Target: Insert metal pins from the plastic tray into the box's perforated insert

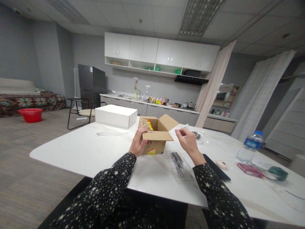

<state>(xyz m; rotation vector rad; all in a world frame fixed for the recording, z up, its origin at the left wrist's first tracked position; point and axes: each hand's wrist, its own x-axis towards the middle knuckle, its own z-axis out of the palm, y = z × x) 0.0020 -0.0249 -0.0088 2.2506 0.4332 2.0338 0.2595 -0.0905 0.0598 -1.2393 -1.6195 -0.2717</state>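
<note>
Grey walls surround the room, and at twelve o'clock a kitchen counter (152, 110) runs below white wall cabinets (143, 49). Nearer is a white table (76, 156), and on it, about in the middle of the view, stands the cardboard carton (157, 147), with its top flaps open. Taking this carton as the centre of the clock, a white box (113, 117) is at ten, a transparent packet (178, 163) with dark, thin pieces lies between four and five, and a water bottle (250, 147) stands at three, well apart.

The left hand (138, 141) is at nine o'clock of the carton and touches it; its thumb and fingers close around the near left corner, which they seem to steady. The right hand (189, 143) is at three o'clock, raised beside the open flap, with its fingers curled inward. I cannot tell whether its fingertips are pinching something thin or only come near to each other.

In my judgement, the step in hand is handling the opened carton, one hand holding and the other working. The next move probably calls for a steady left hold, while the right hand avoids pushing the projecting flap.
</note>
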